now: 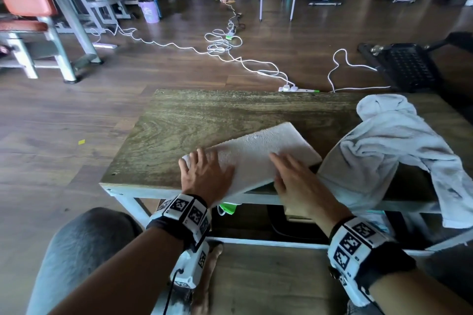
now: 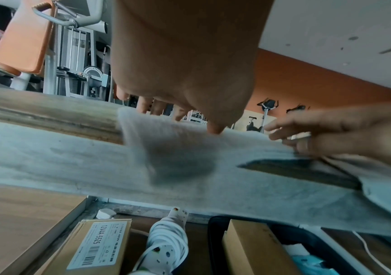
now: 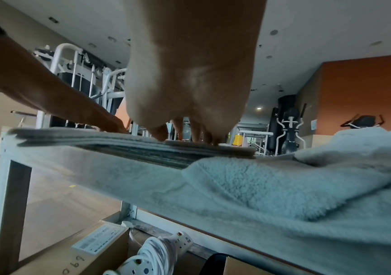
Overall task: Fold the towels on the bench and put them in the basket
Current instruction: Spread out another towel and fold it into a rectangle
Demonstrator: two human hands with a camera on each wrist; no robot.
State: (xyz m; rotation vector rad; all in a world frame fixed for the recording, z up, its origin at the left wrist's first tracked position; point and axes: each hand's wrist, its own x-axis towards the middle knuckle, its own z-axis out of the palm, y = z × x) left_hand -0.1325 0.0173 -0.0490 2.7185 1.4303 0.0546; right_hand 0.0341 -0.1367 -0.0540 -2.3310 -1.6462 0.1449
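Observation:
A folded white towel (image 1: 268, 151) lies slantwise on the wooden bench (image 1: 204, 115), its near corner hanging over the front edge. My left hand (image 1: 204, 174) rests flat on the towel's left end, fingers spread. My right hand (image 1: 294, 179) presses flat on its right part with straight fingers. In the left wrist view the left hand (image 2: 184, 83) touches the folded towel (image 2: 170, 148) with its fingertips, and the right hand (image 2: 342, 134) lies beside it. The right wrist view shows the right hand (image 3: 189, 93) on the stacked layers of the folded towel (image 3: 119, 141). A crumpled pale grey towel (image 1: 389, 146) sprawls over the bench's right end.
A black perforated basket (image 1: 407, 66) sits on the floor behind the bench, at the right. White cables and a power strip (image 1: 297, 89) run across the floor beyond. Cardboard boxes (image 2: 95, 247) and a coiled extension lead (image 2: 166, 247) lie under the bench. Gym machines (image 1: 51, 20) stand at the left.

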